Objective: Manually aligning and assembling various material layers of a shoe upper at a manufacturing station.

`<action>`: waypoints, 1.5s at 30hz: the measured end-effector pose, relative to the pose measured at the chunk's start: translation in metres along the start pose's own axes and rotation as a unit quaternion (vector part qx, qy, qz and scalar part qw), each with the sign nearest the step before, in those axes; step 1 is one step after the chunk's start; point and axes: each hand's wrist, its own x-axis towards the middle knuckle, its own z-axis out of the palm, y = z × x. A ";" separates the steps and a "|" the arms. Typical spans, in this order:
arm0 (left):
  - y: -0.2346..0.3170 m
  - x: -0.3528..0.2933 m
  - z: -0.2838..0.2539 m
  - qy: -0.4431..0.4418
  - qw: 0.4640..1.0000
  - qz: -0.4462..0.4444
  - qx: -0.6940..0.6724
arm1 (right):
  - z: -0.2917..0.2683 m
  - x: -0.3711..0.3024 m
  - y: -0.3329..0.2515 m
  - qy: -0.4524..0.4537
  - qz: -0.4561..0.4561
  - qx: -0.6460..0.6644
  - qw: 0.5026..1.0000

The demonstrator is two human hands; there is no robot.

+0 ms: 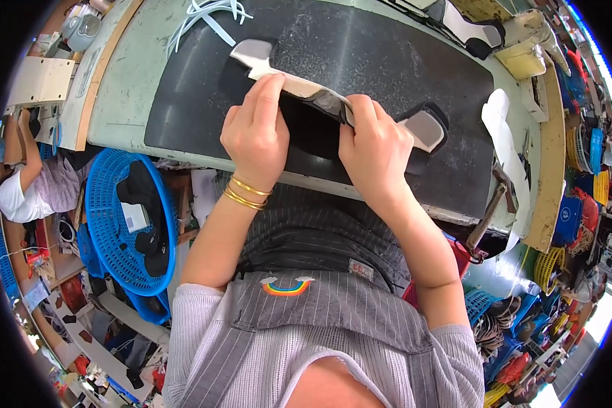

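Head view: long, bendy white-and-black piece with flared ends (294,84) spans over dark flat mat (449,75) on pale-green table (126,115). Left hand (255,138) pinches it left of middle; right hand (376,144) pinches it right of middle. Thin pale-blue strips (217,27) bunch near mat's far-left corner; blue plastic basket (102,214) beside table, left.

The bench (126,109), hammer (487,214) and plastic baskets (102,228) show a workshop.

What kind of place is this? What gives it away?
Probably a small workshop, perhaps for shoe parts: a white-and-black shaped piece is held over a black mat on a workbench, a blue basket holds black pieces, and another person is off to the left.
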 end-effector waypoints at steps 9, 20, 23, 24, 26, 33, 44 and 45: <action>-0.010 0.009 -0.003 -0.046 0.996 0.065 -0.031 | 0.001 -0.008 0.010 0.025 -0.054 -0.026 0.998; -0.013 0.009 -0.006 -0.050 0.978 -0.070 -0.189 | 0.000 -0.010 0.010 -0.001 -0.070 0.010 0.997; -0.010 0.034 -0.031 -0.069 0.992 0.106 -0.009 | 0.001 -0.014 0.011 0.038 -0.131 0.013 0.991; -0.011 0.028 -0.032 -0.105 0.983 0.144 -0.033 | -0.002 -0.016 0.012 0.034 -0.131 0.019 0.991; -0.008 0.008 -0.036 -0.164 0.973 0.147 -0.065 | -0.002 -0.021 0.014 0.052 -0.149 0.000 0.987; 0.023 -0.004 -0.033 -0.155 0.965 0.013 -0.212 | -0.005 -0.029 0.010 0.017 -0.142 0.009 0.990; -0.011 0.014 -0.060 -0.376 0.880 0.194 -0.217 | -0.032 -0.026 0.017 -0.154 -0.333 -0.124 0.922; -0.008 0.009 -0.064 -0.361 0.889 0.229 -0.163 | -0.036 -0.024 0.019 -0.152 -0.336 -0.127 0.921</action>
